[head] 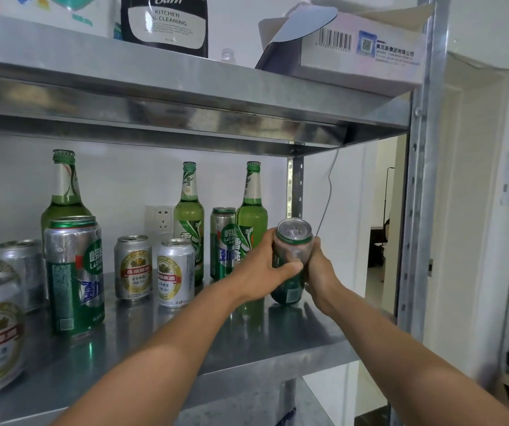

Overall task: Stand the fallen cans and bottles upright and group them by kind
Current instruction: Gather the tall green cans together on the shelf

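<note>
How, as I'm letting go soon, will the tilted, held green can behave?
Probably tips if released: the green can leans, seemingly only its bottom edge on the shelf. Tall and narrow, so likely topples; round, so may roll.

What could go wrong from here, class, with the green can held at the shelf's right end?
1. The green can, gripped by the left hand and right hand, looks tilted near the open right end of the shelf; a slip might send it off.
2. The left hand is close in front of a green bottle; a nudge could topple it.
</note>
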